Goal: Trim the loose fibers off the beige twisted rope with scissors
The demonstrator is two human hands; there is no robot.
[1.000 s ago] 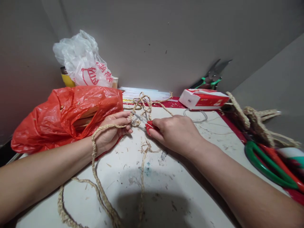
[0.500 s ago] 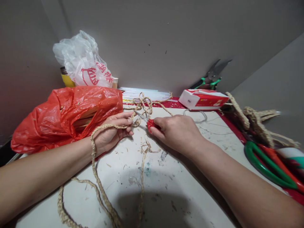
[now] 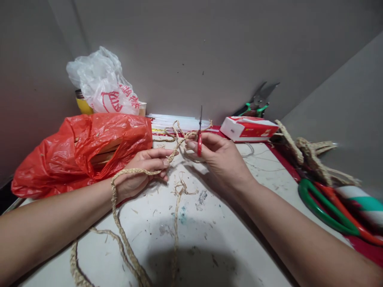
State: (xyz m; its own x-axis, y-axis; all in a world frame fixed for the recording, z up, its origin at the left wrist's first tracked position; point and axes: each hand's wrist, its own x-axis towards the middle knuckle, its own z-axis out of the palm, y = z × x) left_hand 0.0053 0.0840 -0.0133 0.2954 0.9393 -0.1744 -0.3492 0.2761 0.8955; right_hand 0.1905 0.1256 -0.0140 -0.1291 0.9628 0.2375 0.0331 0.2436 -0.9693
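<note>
Where the two hands meet over the white table (image 3: 209,223), we record one braided straw cord (image 3: 134,171) as the principal item. Our left hand (image 3: 136,184) is closed on it, thumb against fingers; from there the cord trails back across the wrist and down to the near table edge. Our right hand (image 3: 223,159) grips small red-handled scissors (image 3: 200,144), blades pointing up, and its fingertips seem to pinch the same cord just behind them — blur keeps us from being certain. Between the hands the braid slants upward, and behind them more of it lies looped near a row of pale tubes (image 3: 173,121).

Also listed, on the table: one thinner cord (image 3: 176,223) with a frayed, tangled end, lying between the forearms; scraps and stains scattered about it.

To the left: one red plastic bag (image 3: 60,159), torn open over light wooden strips (image 3: 104,157); behind it, one translucent bag (image 3: 100,79) with red lettering, one yellow container (image 3: 84,107) and one paper cup (image 3: 143,108).

To the right: one red-and-white packet (image 3: 249,129); pruning shears (image 3: 260,97) leaning on the wall; one wire coil (image 3: 249,150); a bundle of cords (image 3: 315,157); one green handle (image 3: 311,207) beside one orange handle (image 3: 344,207); one striped roll (image 3: 363,201) — all by the red cloth (image 3: 283,162).
</note>
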